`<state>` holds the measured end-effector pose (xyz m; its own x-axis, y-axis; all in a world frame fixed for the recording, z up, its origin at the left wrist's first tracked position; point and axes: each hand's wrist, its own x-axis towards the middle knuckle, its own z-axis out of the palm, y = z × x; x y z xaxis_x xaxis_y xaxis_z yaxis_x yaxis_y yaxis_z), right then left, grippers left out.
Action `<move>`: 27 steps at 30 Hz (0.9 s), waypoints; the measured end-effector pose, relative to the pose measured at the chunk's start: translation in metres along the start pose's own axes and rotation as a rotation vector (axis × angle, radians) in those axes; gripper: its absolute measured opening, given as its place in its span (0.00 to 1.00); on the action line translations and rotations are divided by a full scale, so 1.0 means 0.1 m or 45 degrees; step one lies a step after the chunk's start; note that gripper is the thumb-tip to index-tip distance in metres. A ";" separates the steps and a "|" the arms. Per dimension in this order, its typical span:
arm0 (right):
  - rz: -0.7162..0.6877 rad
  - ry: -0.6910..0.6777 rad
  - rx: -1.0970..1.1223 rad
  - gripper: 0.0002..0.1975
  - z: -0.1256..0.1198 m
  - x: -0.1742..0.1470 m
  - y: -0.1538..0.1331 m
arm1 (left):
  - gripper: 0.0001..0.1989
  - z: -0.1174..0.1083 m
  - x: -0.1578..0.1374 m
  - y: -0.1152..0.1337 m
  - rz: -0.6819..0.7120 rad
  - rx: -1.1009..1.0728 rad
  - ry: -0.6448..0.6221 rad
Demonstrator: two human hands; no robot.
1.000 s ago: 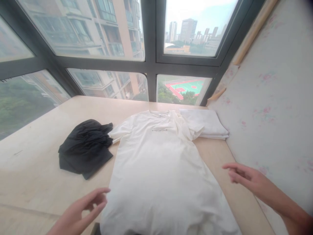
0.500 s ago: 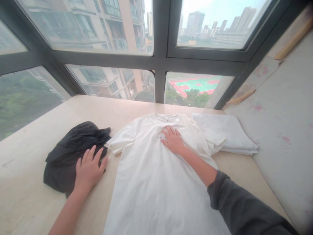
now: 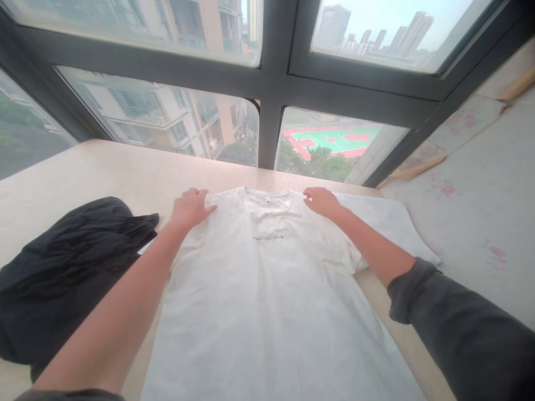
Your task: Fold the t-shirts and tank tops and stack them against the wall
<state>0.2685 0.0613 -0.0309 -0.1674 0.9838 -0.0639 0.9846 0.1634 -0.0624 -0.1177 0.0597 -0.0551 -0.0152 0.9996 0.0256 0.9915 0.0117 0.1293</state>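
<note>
A white T-shirt (image 3: 259, 301) lies front side up, its neckline toward the window and small dark lettering across the chest. At its left shoulder is my left hand (image 3: 190, 209), with the fingers curled over the fabric edge and the thumb on top. My right hand (image 3: 321, 201) pinches the opposite shoulder near the collar. Both hands are closed on the cloth. Part of the left sleeve is hidden behind my left forearm.
To the left, a crumpled black garment (image 3: 75, 262) rests on the pale wooden surface (image 3: 125, 167). A folded white cloth (image 3: 384, 220) lies at the right, partly under my right forearm. Dark window frames (image 3: 270, 133) border the far edge; a papered wall (image 3: 480, 223) stands right.
My left hand has moved from over the black garment to the shirt's left shoulder. My right hand has gone from the chest to the right shoulder. Both have closed on the fabric.
</note>
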 end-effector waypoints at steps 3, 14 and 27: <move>0.035 -0.045 -0.091 0.15 0.02 0.25 0.15 | 0.24 0.13 0.35 -0.01 0.005 -0.073 -0.093; 0.115 -0.185 -0.040 0.15 0.24 0.80 0.24 | 0.20 0.08 0.52 -0.39 0.055 -0.248 -0.163; 0.198 0.305 0.509 0.19 -0.04 -0.63 0.97 | 0.25 -0.01 -1.12 0.26 0.411 0.172 0.185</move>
<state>0.3750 0.0151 -0.0291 0.0430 0.9912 0.1252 0.8924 0.0183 -0.4509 -0.0906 -0.0517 -0.0540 0.2925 0.9382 0.1853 0.9561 -0.2901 -0.0403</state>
